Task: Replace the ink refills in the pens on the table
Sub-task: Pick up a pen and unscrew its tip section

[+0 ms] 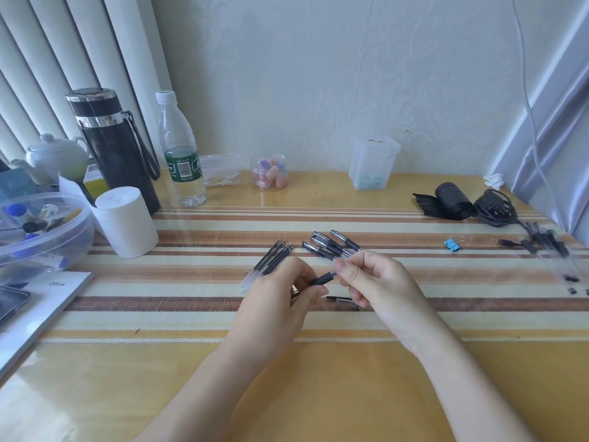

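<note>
Both hands' fingers [345, 272] pinch pen [322, 278].

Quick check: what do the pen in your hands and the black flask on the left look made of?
Pen: likely plastic; a matte black, possibly rubbery grip runs into a see-through barrel. Black flask: glossy dark body with bright metal-looking bands at the lid; whether the body is glass, steel or plastic cannot be told.

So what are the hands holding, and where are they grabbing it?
One pen, held between both hands. The left hand pinches the dark grip end; the right hand pinches the clear barrel end. The rest of the pen is hidden by fingers.
</note>
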